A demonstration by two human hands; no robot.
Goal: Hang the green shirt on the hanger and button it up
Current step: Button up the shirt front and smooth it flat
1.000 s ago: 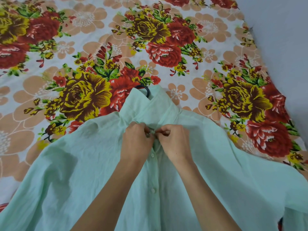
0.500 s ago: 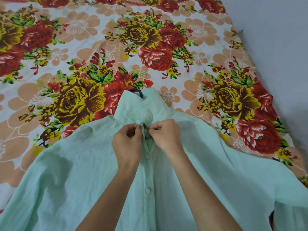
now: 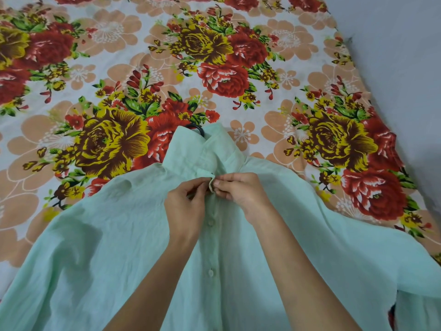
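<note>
On floral bedsheet (image 3: 243, 137), hangered green shirt (image 3: 107, 235)

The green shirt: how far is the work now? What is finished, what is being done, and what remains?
Done: the green shirt is on the hanger; its black hook shows above the collar, and two buttons lower on the placket look fastened. In hand: the left hand and right hand pinch the placket at the top, just under the collar. Left: that button; anything lower is out of frame.
</note>
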